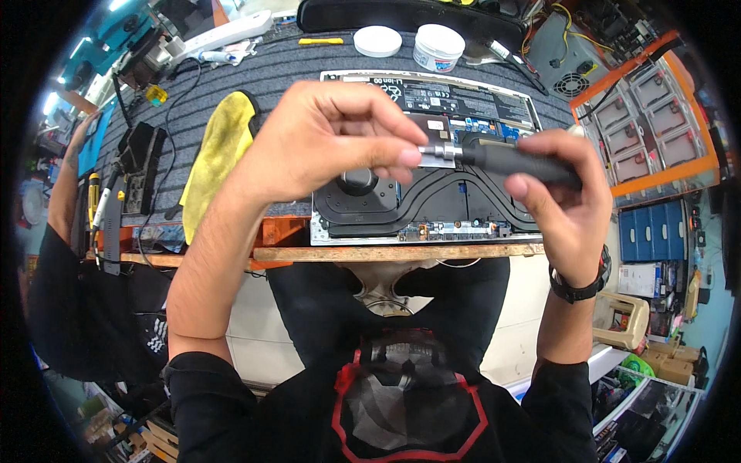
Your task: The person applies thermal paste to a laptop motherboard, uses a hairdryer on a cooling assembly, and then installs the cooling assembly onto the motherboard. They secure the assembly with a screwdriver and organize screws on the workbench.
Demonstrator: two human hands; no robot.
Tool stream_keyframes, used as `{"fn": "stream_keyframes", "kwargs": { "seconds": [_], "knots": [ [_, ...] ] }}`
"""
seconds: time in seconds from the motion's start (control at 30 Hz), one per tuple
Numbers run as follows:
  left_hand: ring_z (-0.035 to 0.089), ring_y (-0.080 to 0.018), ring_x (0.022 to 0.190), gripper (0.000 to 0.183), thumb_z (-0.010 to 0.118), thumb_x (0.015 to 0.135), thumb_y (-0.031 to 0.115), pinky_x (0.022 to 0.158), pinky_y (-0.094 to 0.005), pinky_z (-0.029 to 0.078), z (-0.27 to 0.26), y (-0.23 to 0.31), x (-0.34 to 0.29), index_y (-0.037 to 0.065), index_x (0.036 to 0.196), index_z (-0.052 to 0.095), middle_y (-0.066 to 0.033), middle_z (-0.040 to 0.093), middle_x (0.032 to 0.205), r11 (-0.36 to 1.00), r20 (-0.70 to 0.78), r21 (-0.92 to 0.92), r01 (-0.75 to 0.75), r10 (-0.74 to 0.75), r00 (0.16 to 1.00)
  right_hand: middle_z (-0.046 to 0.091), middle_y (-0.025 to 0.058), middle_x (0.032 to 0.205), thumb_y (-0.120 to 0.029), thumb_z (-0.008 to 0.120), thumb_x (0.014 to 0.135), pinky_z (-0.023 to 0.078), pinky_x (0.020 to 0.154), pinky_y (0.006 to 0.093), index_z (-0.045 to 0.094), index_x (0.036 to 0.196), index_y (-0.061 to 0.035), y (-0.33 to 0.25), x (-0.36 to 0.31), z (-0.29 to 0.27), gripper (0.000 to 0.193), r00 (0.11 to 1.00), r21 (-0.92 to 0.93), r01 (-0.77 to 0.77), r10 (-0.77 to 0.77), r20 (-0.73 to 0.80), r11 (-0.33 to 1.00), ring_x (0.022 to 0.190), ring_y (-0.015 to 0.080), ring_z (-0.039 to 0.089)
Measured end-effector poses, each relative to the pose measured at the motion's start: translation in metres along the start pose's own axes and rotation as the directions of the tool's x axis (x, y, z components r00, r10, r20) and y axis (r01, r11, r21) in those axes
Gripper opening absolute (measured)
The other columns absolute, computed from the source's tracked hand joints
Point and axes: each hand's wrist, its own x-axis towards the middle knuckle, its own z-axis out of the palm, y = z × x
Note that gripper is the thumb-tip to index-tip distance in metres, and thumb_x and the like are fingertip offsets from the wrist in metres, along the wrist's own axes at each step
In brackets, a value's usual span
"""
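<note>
My left hand (309, 139) pinches the metal tip end of a black screwdriver (494, 158) between thumb and fingers. Around its thick handle, my right hand (575, 208) is closed, so the tool lies nearly level between both hands. Beneath them an opened laptop (432, 204) shows its inside, with a black battery (478, 100) along the far side. Curved black heat pipes and a strip of board run along its near side. My hands cover part of the laptop, and whether a bit is in the screwdriver's tip I cannot tell.
Left of the laptop lies a yellow cloth (216, 162). A white jar (438, 52), its lid (377, 42) and a yellow strip-like tool (320, 41) sit beyond. An orange-framed case (648, 123) stands at right. Another person's arm (68, 170) is at far left.
</note>
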Motion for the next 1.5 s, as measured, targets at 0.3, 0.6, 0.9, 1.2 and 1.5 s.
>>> {"fn": "stream_keyframes", "kwargs": {
  "seconds": [0.3, 0.6, 0.9, 1.2, 1.5],
  "knots": [
    [0.065, -0.0089, 0.078, 0.022, 0.074, 0.092, 0.007, 0.074, -0.0243, 0.054, -0.056, -0.038, 0.023, 0.002, 0.113, 0.073, -0.0032, 0.073, 0.093, 0.926, -0.344, 0.361, -0.109, 0.241, 0.907, 0.075, 0.0148, 0.098, -0.003, 0.078, 0.078, 0.054, 0.077, 0.0350, 0.073, 0.103, 0.0033, -0.033, 0.050, -0.032, 0.026, 0.737, -0.380, 0.300, 0.040, 0.675, 0.875, 0.087, 0.0266, 0.071],
    [0.065, -0.0092, 0.073, 0.017, 0.075, 0.091, 0.014, 0.065, -0.0244, 0.050, -0.062, -0.033, 0.013, 0.003, 0.104, 0.075, -0.0038, 0.074, 0.087, 0.608, -0.175, 0.775, -0.173, 0.469, 0.866, 0.074, 0.0167, 0.099, -0.006, 0.077, 0.080, 0.056, 0.078, 0.0351, 0.072, 0.103, 0.0041, -0.039, 0.069, -0.012, 0.025, 0.582, -0.443, 0.442, 0.126, 0.803, 0.780, 0.089, 0.0290, 0.072],
    [0.066, -0.0099, 0.075, 0.016, 0.075, 0.091, 0.015, 0.065, -0.0247, 0.050, -0.081, -0.058, 0.020, 0.004, 0.103, 0.075, -0.0032, 0.074, 0.088, 0.546, -0.059, 0.756, -0.361, 0.606, 0.793, 0.073, 0.0170, 0.101, -0.004, 0.077, 0.081, 0.056, 0.079, 0.0345, 0.071, 0.103, 0.0034, -0.040, 0.068, -0.006, 0.024, 0.578, -0.478, 0.416, 0.181, 0.796, 0.774, 0.091, 0.0297, 0.072],
    [0.067, -0.0101, 0.075, 0.016, 0.074, 0.093, 0.017, 0.065, -0.0249, 0.050, -0.080, -0.058, 0.020, 0.006, 0.104, 0.075, -0.0033, 0.074, 0.088, 0.495, -0.042, 0.802, -0.333, 0.603, 0.796, 0.070, 0.0132, 0.095, -0.003, 0.075, 0.082, 0.052, 0.073, 0.0382, 0.068, 0.101, 0.0012, -0.069, 0.077, 0.028, 0.021, 0.474, -0.522, 0.515, 0.281, 0.835, 0.680, 0.083, 0.0282, 0.069],
    [0.067, -0.0102, 0.075, 0.016, 0.074, 0.093, 0.017, 0.065, -0.0247, 0.050, -0.072, -0.059, 0.020, 0.006, 0.104, 0.075, -0.0033, 0.073, 0.088, 0.466, -0.040, 0.818, -0.338, 0.631, 0.775, 0.069, 0.0131, 0.093, -0.005, 0.075, 0.084, 0.052, 0.072, 0.0382, 0.068, 0.101, 0.0011, -0.079, 0.075, 0.030, 0.020, 0.467, -0.556, 0.544, 0.324, 0.823, 0.629, 0.081, 0.0281, 0.069]
  ]
}}
